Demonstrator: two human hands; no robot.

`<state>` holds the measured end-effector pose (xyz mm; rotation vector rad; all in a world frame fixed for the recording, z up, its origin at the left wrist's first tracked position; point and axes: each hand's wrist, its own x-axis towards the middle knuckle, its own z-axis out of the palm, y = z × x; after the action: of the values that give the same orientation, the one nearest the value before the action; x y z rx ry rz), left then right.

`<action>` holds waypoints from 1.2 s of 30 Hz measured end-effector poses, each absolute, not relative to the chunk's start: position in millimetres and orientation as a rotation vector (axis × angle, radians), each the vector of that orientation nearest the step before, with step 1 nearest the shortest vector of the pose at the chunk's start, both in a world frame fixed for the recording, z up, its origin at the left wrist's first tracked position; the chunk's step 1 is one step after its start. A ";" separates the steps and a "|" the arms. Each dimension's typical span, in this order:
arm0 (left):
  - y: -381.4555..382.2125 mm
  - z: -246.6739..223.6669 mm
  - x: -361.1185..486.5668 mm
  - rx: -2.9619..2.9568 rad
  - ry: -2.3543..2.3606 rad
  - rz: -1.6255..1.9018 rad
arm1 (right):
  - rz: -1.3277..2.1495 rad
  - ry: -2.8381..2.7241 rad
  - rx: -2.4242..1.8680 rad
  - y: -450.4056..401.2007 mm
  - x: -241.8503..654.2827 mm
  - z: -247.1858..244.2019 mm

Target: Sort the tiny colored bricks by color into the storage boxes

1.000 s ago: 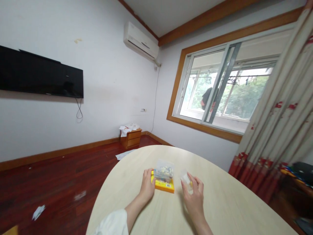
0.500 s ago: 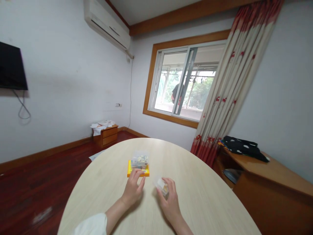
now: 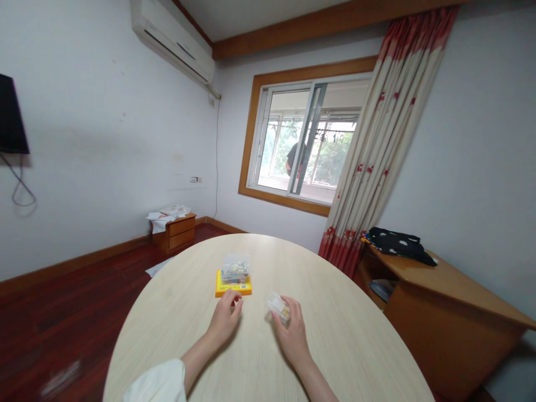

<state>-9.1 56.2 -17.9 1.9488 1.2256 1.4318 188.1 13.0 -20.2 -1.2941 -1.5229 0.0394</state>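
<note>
A small clear plastic box (image 3: 276, 306) with something yellowish inside is gripped between the thumb and fingers of my right hand (image 3: 293, 333). My left hand (image 3: 225, 318) is at the near edge of a yellow flat box (image 3: 221, 291), its fingers curled and the thumb close to the fingertips; whether anything small is between them is too small to tell. On top of the yellow box rests a clear container (image 3: 237, 269) with many small pieces inside.
Both forearms lie over a round pale wooden table (image 3: 335, 335). To the right stands a brown desk (image 3: 452, 290) with dark folded cloth (image 3: 402, 245) on it. A small cabinet (image 3: 181, 232) with papers is beyond the table at the left.
The left hand's fingers have drawn closer together, and it has moved slightly back from the yellow box. The camera view has shifted a little. My right hand still holds the small clear box.
</note>
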 end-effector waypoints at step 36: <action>61.5 -31.8 -17.8 1.803 1.302 1.270 | 0.114 -1.536 -1.387 10.3 189.6 -25.8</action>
<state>-17.8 61.5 -31.8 1.8033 1.3025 1.2701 189.6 10.3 -25.8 -1.3872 -1.5356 0.1135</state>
